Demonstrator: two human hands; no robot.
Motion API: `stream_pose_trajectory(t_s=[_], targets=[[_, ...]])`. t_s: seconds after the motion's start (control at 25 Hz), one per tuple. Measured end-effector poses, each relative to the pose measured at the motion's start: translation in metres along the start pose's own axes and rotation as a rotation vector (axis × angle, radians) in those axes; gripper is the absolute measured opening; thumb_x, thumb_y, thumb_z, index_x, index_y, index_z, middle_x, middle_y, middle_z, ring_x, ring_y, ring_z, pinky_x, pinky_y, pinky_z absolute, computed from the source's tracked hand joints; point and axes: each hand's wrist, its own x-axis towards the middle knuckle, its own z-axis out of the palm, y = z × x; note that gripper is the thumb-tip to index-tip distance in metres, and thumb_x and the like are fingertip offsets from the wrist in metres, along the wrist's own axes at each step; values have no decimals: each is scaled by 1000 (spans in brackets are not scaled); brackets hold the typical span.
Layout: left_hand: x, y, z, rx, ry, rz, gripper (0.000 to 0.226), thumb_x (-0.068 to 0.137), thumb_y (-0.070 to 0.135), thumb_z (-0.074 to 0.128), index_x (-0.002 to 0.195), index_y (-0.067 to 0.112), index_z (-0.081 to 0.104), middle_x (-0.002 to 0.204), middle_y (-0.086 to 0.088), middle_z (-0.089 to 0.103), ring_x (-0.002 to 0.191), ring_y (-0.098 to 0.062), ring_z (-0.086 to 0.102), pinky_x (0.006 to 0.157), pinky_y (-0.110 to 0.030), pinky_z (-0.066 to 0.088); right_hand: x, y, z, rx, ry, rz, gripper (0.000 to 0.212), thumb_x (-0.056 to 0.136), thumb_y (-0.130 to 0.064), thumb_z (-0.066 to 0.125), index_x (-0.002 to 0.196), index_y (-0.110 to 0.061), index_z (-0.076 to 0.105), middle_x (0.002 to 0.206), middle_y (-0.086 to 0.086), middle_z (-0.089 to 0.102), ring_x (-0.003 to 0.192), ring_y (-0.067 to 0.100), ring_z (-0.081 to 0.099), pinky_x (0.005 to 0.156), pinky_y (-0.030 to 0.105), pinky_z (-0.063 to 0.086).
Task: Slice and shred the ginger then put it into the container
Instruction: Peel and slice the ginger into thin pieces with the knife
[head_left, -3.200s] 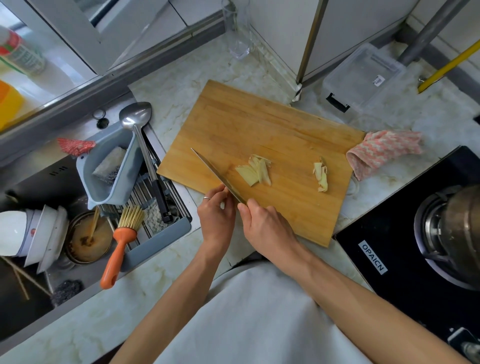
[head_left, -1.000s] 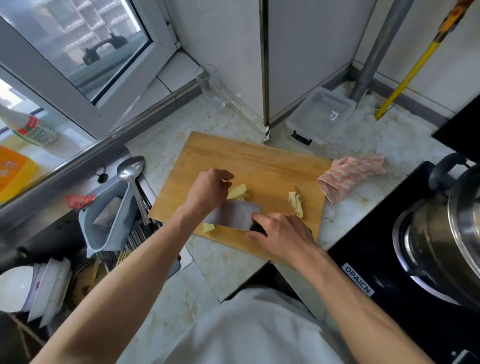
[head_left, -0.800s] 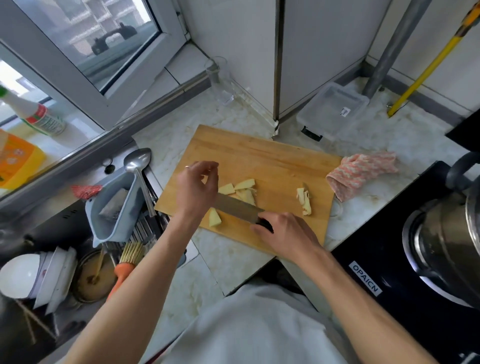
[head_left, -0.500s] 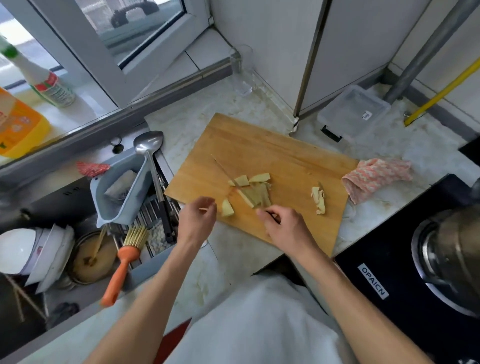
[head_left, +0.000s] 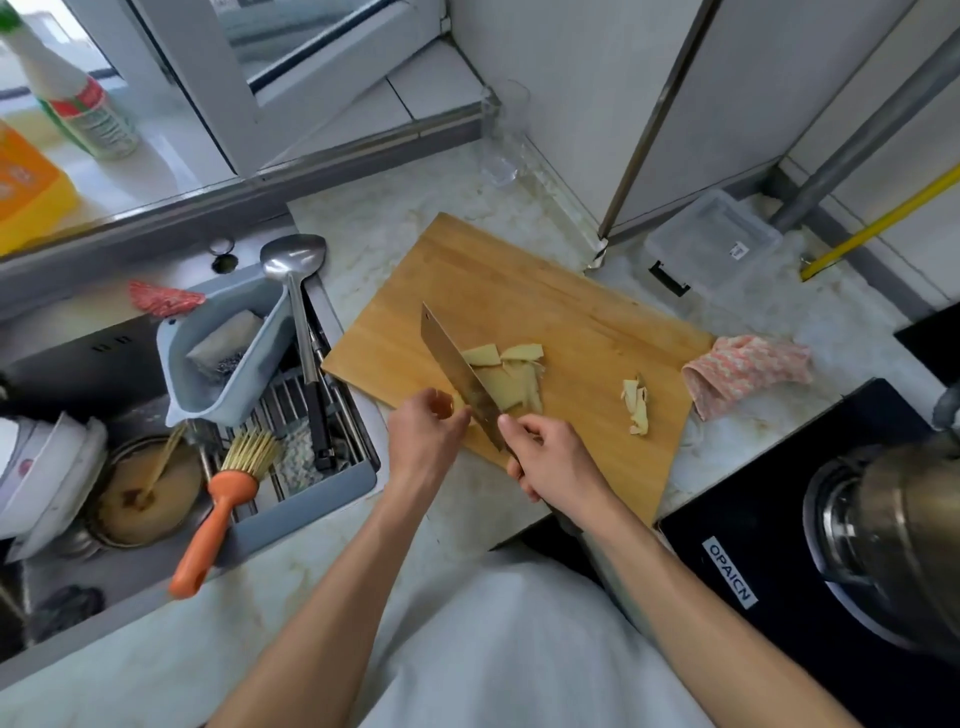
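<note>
A wooden cutting board (head_left: 524, 306) lies on the marble counter. Pale ginger slices (head_left: 511, 379) are heaped at its middle, and a small pile of ginger scraps (head_left: 636, 402) sits further right. My right hand (head_left: 553, 462) grips the handle of a cleaver (head_left: 449, 358), whose blade stands on edge against the left side of the slices. My left hand (head_left: 426, 434) is curled at the blade's near left side and pinches a small ginger slice (head_left: 453, 404). The clear plastic container (head_left: 714, 239) stands beyond the board at the back right.
A sink on the left holds a grey drain basket (head_left: 223, 364), a steel ladle (head_left: 296, 291), an orange-handled brush (head_left: 218, 514) and bowls (head_left: 47, 478). Right of the board are a pink cloth (head_left: 748, 371), a black cooktop (head_left: 769, 566) and a steel pot (head_left: 904, 509). A glass (head_left: 501, 150) stands in the corner.
The cleaver went from lying flat over the slices to standing on edge beside them. My left hand left the slices, drew back to the board's near edge and now pinches the stray slice.
</note>
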Motion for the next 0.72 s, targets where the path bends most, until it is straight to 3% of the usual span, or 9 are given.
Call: stream_pose_trajectory(t_s=[0.08, 0.16, 0.24, 0.28, 0.48, 0.6, 0.72], targets=[[-7, -2, 6, -109, 0, 37, 32, 84, 24, 77, 112, 8, 71, 95, -1, 70, 85, -12, 67, 78, -31, 58, 3, -2, 3, 23, -4, -7, 37, 102, -40, 53, 89, -8, 66, 59, 4, 57, 45, 17, 45, 42, 26, 38], [-12, -6, 10, -152, 16, 79, 34, 85, 20, 77, 116, 8, 71, 100, -2, 72, 87, -7, 66, 76, -16, 54, 7, -4, 3, 26, -5, -8, 37, 102, -40, 53, 88, -9, 66, 60, 4, 58, 44, 16, 45, 42, 26, 39], [-14, -9, 13, -128, 70, 122, 28, 87, 16, 75, 113, 7, 73, 98, 1, 70, 88, -8, 67, 71, -3, 45, 8, -5, 1, 10, -10, -8, 38, 102, -41, 53, 86, -8, 65, 60, 4, 59, 43, 14, 46, 43, 25, 39], [-14, -10, 14, -115, 95, 148, 24, 87, 14, 74, 111, 7, 74, 96, 3, 69, 88, -11, 68, 70, -2, 44, 7, -4, -1, -22, -7, -20, 41, 102, -42, 52, 86, -6, 65, 60, 3, 59, 43, 12, 47, 44, 26, 40], [-14, -18, 25, -58, 146, 299, 20, 88, 5, 70, 107, 7, 76, 105, -5, 72, 80, -15, 68, 78, -27, 57, -8, -3, -12, -150, 0, -106, 44, 102, -44, 50, 83, -7, 64, 61, 6, 62, 46, 7, 48, 53, 29, 41], [-14, -21, 28, -23, 172, 325, 19, 88, 8, 71, 106, 5, 76, 106, -7, 72, 78, -15, 67, 78, -29, 57, -16, -8, -16, -199, 5, -147, 44, 102, -44, 49, 82, -8, 63, 70, 12, 65, 55, 14, 50, 57, 35, 44], [-13, -18, 28, -18, 176, 305, 19, 85, 13, 74, 103, 7, 76, 101, -5, 71, 78, -17, 69, 77, -34, 58, -17, -11, -20, -173, -4, -130, 43, 102, -44, 48, 81, -9, 63, 68, 11, 65, 50, 10, 48, 55, 30, 41]])
